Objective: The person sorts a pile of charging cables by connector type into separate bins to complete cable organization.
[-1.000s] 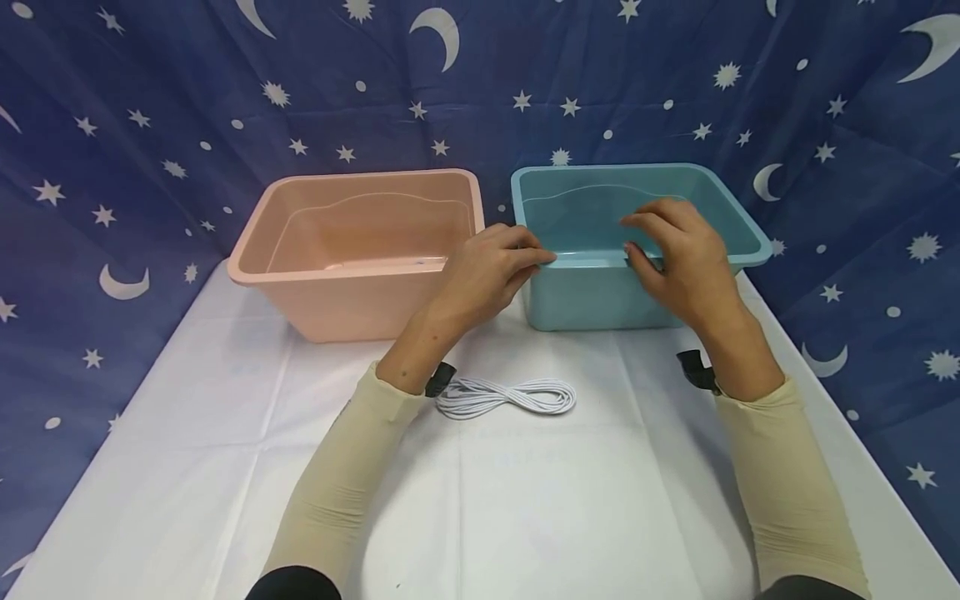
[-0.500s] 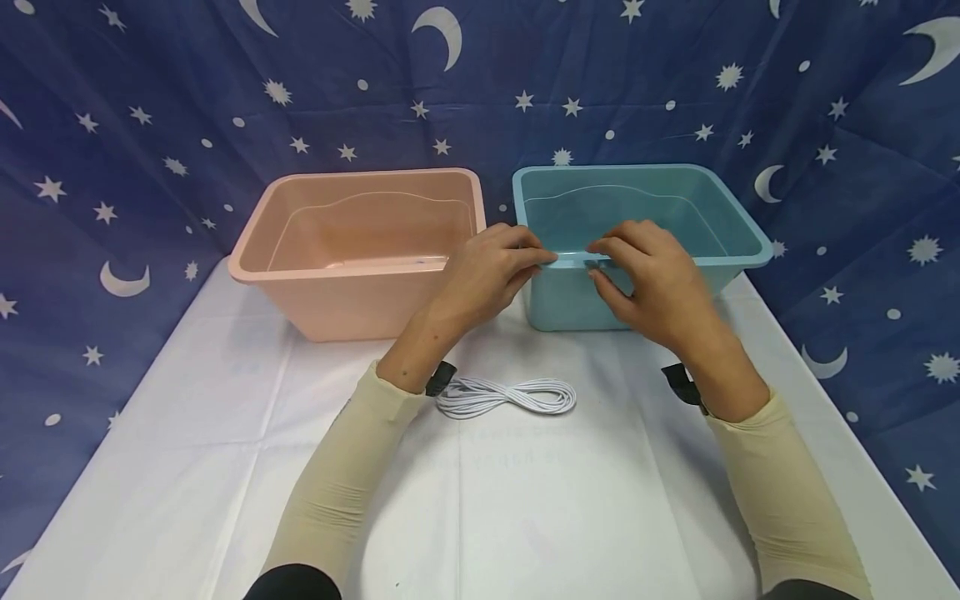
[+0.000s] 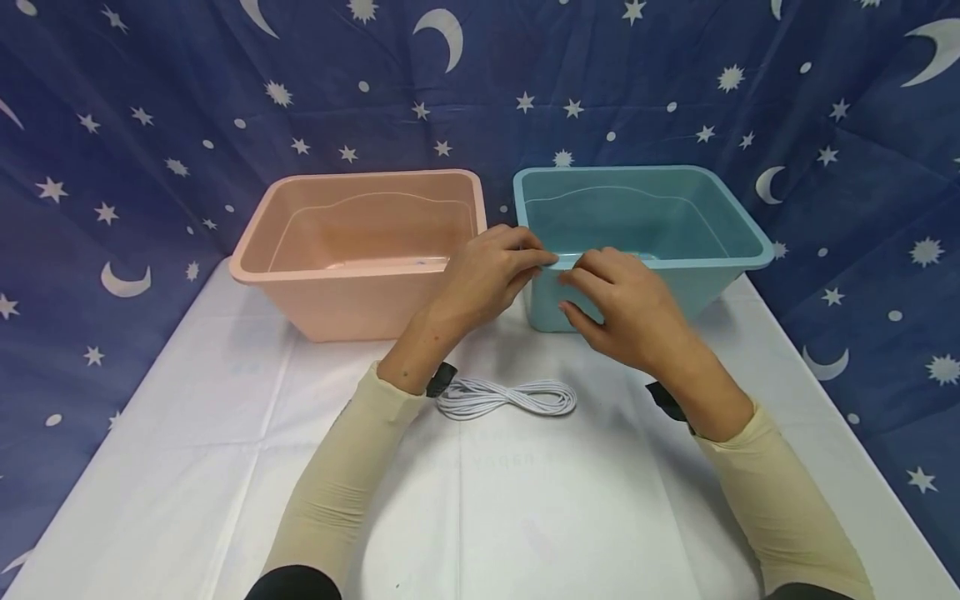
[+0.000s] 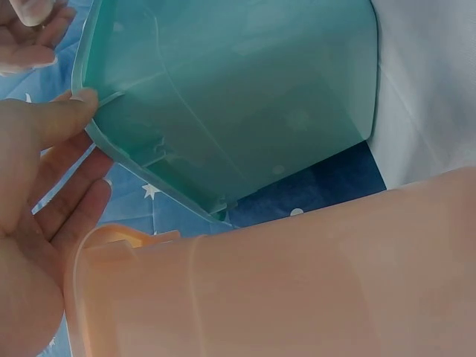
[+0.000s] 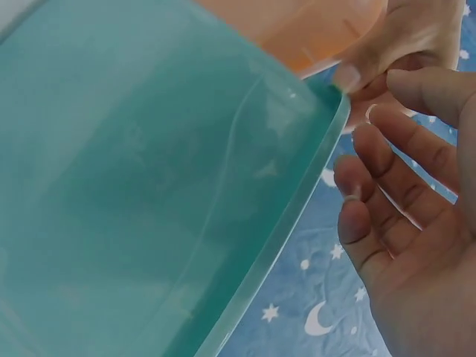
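Observation:
A teal plastic bin (image 3: 637,287) stands at the back right. My left hand (image 3: 495,271) pinches its rim at the near left corner; in the left wrist view the thumb (image 4: 71,115) lies on the outer side and the fingers on the inner side. Just to the right, my right hand (image 3: 618,304) hovers by the bin's front rim, its fingers loosely bent around nothing. The right wrist view has these fingers (image 5: 394,175) apart from the rim. Below both hands, a bundled white cable (image 3: 506,398) lies on the table.
A peach plastic bin (image 3: 352,304) stands left of the teal one, close under my left hand. White cloth covers the table (image 3: 540,508). A dark blue curtain (image 3: 495,67) with moons and stars hangs behind and along the sides.
My right hand has moved left and down along the teal bin's front rim, toward the left hand. The left hand keeps its place at the corner. Bins and cable have not moved.

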Tool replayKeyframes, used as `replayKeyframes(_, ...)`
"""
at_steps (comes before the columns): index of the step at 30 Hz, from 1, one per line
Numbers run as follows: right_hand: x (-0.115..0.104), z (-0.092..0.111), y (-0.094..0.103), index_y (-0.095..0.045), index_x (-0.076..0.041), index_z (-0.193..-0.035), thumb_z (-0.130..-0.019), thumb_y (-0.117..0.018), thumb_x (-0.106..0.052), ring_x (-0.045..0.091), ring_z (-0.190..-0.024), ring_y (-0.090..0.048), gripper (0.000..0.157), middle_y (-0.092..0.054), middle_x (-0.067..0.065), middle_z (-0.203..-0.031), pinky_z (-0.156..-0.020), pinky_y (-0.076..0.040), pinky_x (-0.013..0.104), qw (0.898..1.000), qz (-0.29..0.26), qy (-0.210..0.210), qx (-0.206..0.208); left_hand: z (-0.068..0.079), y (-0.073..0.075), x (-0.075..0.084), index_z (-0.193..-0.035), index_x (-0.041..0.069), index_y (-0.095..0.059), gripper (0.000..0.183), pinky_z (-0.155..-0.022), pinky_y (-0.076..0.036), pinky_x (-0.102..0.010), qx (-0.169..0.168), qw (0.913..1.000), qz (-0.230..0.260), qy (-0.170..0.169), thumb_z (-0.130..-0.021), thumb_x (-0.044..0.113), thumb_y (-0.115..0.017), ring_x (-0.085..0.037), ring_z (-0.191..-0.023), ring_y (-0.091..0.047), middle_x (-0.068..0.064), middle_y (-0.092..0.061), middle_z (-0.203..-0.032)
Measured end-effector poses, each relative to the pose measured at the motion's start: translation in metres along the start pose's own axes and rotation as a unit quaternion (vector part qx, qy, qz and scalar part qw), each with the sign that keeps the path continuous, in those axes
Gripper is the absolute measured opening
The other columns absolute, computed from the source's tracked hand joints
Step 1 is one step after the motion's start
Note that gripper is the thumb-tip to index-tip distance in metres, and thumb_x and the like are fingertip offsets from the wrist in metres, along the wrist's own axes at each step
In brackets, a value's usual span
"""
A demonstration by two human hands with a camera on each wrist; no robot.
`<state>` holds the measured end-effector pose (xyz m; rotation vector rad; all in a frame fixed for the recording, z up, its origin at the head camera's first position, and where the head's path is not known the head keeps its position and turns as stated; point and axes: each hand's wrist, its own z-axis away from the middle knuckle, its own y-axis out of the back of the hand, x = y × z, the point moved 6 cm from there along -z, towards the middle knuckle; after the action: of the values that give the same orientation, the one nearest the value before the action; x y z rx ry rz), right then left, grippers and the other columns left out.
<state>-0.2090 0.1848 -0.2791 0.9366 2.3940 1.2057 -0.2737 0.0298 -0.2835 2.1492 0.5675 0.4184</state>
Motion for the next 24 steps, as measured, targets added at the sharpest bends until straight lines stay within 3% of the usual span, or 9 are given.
replayKeyframes(5,-0.011,-0.001,-0.006,-0.074,-0.004,-0.113,-0.088,-0.085,-0.013,0.03,-0.092,-0.064,0.028,-0.068,0.009,-0.102,-0.083,-0.057,0.046,1.0,-0.006,0.017,-0.01,0.001,0.0,0.0,-0.121,0.019,-0.083,0.024,-0.087,-0.051,-0.027,0.007,1.0,0.001,-0.004,-0.101,0.01,-0.073,-0.017,-0.103,-0.065,0.004,-0.073,-0.112)
replayKeyframes(16,-0.029,0.002,-0.028,-0.073,-0.008,-0.105,-0.087,-0.088,-0.018,0.023,-0.087,-0.065,0.025,-0.067,0.003,-0.098,-0.074,-0.058,0.037,0.998,-0.02,0.05,-0.024,0.002,0.0,0.001,-0.12,0.018,-0.083,0.023,-0.087,-0.051,-0.026,0.011,0.9999,0.0,-0.01,-0.102,0.009,-0.073,-0.017,-0.101,-0.065,0.003,-0.073,-0.112)
replayKeyframes(24,-0.039,0.005,-0.048,-0.074,-0.007,-0.11,-0.085,-0.092,-0.026,0.02,-0.085,-0.067,0.037,-0.069,0.002,-0.101,-0.075,-0.059,0.036,0.994,-0.032,0.06,-0.088,0.002,0.001,0.002,-0.122,0.019,-0.082,0.023,-0.086,-0.052,-0.027,0.008,0.9999,-0.006,-0.007,-0.103,0.011,-0.072,-0.017,-0.102,-0.065,0.003,-0.073,-0.112)
